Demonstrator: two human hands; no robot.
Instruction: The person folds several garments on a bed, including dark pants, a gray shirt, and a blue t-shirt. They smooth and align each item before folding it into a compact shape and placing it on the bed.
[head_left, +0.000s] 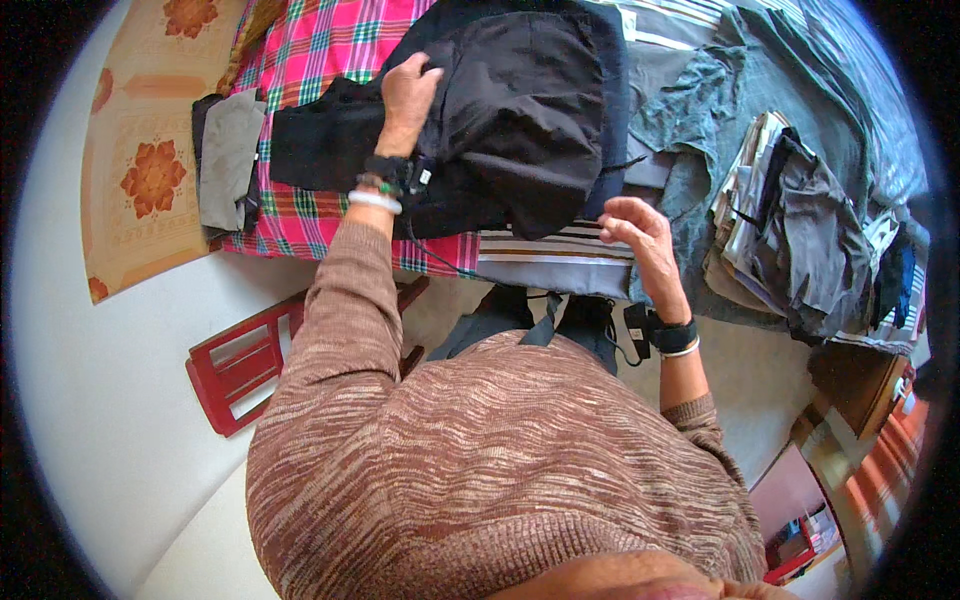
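Observation:
A black garment lies spread over other dark clothing on a bed covered with a pink plaid cloth. My left hand is over the left part of the black garment, fingers bent; whether it pinches any fabric cannot be told. Near the garment's lower right edge, my right hand is raised with fingers curved and apart, and no cloth shows in it. Both wrists wear black straps and bands. Dark navy cloth shows along the black garment's right side.
Folded grey cloth lies at the bed's left end. On the right, a pile of folded clothes rests on a grey-green cloth. A red wooden chair stands below left. A wooden furniture piece is at the lower right.

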